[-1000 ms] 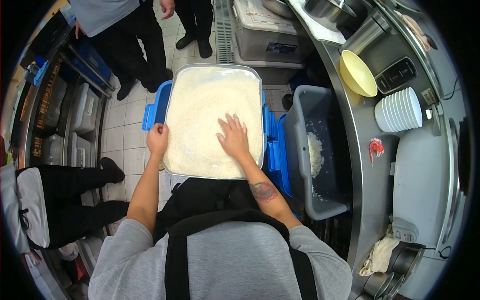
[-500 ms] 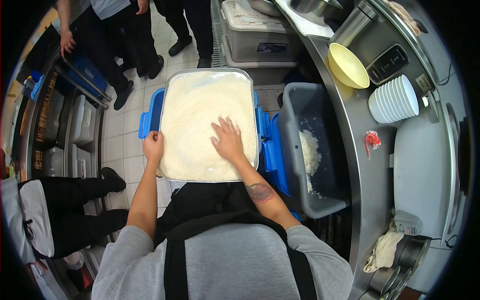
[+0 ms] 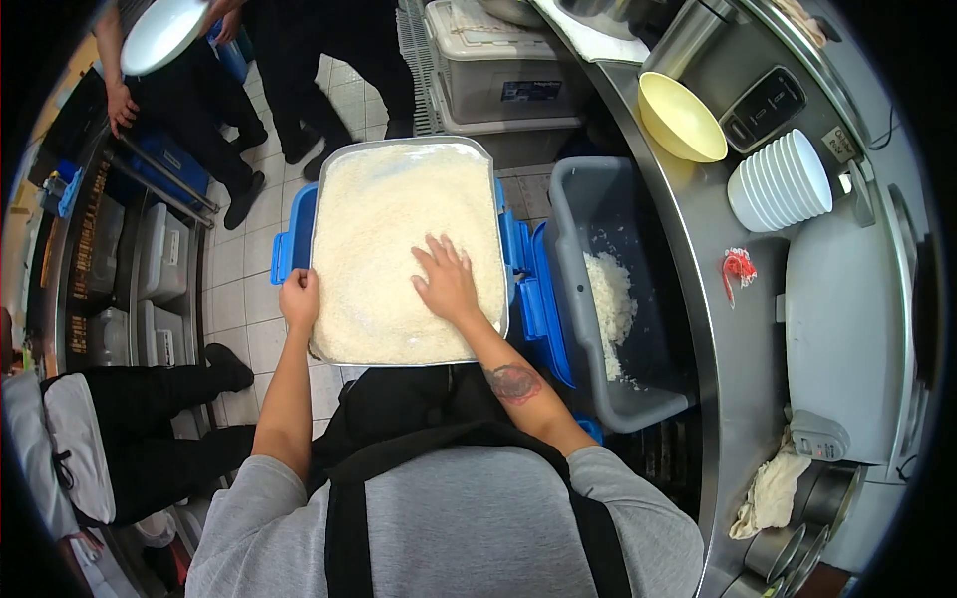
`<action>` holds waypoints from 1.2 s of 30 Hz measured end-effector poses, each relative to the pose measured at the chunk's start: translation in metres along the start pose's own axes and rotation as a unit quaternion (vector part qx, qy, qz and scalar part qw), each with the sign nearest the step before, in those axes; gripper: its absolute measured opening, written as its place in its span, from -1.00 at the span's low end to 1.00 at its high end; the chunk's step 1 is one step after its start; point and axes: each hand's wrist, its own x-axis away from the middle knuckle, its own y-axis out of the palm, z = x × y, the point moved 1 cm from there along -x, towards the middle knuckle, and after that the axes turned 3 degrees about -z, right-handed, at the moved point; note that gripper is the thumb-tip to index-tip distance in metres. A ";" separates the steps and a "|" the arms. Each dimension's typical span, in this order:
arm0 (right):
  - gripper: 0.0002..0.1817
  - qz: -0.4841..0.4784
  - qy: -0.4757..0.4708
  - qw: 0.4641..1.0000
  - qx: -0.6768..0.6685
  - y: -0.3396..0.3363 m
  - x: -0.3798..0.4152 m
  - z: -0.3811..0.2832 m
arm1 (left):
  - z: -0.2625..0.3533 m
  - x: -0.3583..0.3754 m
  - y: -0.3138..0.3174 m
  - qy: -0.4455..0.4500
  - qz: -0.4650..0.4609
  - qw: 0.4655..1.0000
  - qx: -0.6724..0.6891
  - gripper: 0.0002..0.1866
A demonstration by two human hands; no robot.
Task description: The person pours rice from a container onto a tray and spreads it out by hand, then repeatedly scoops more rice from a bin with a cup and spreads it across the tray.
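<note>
A metal tray (image 3: pixel 503 261) filled with pale, crumb-like material (image 3: pixel 384 239) rests over a blue container (image 3: pixel 300 219) in front of me. My left hand (image 3: pixel 300 298) is closed round the tray's left rim near its lower corner. My right hand (image 3: pixel 448 278) lies palm down on the crumbs, right of the middle, with its fingers spread. To the right of the tray stands a grey bin (image 3: pixel 653 410) with white clumps (image 3: pixel 608 304) inside.
A steel counter (image 3: pixel 733 369) on the right holds a yellow bowl (image 3: pixel 682 118), stacked white bowls (image 3: pixel 781 181) and a red tangled item (image 3: pixel 738 267). Co-workers stand at the upper left, near a white plate (image 3: pixel 164 35), and at the lower left (image 3: pixel 150 409). Lidded boxes (image 3: pixel 508 80) are ahead.
My right hand stays spread on the crumbs with little movement. The view has shifted slightly. At the top left, a white plate has come into view and the people's legs have moved.
</note>
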 end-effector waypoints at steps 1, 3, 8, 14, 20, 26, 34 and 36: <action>-0.48 0.000 0.000 1.000 -0.001 -0.001 0.000 -0.001 | 0.001 0.000 -0.001 0.001 0.001 1.000 -0.003 -0.72; -0.48 -0.012 0.007 1.000 -0.006 -0.004 0.000 -0.003 | 0.004 0.001 -0.002 -0.001 -0.002 1.000 -0.005 -0.72; -0.48 -0.008 0.005 1.000 -0.008 -0.004 0.000 -0.002 | 0.007 0.002 -0.004 -0.004 -0.008 1.000 -0.013 -0.71; -0.47 -0.011 0.007 1.000 -0.011 -0.006 0.001 -0.002 | 0.007 0.001 -0.003 -0.004 -0.004 1.000 -0.015 -0.71; -0.47 -0.011 0.003 1.000 -0.006 -0.005 0.000 -0.002 | 0.008 0.001 -0.005 0.001 -0.004 1.000 -0.013 -0.70; -0.48 -0.015 0.007 1.000 -0.004 -0.007 0.000 -0.003 | 0.011 0.003 -0.005 -0.001 0.005 1.000 -0.018 -0.69; -0.48 -0.008 0.000 1.000 0.003 -0.005 0.000 -0.002 | 0.013 0.003 -0.006 -0.011 -0.013 1.000 -0.009 -0.71; -0.48 -0.005 -0.001 1.000 0.002 -0.005 0.000 -0.003 | 0.009 0.002 -0.004 -0.010 -0.010 1.000 -0.011 -0.71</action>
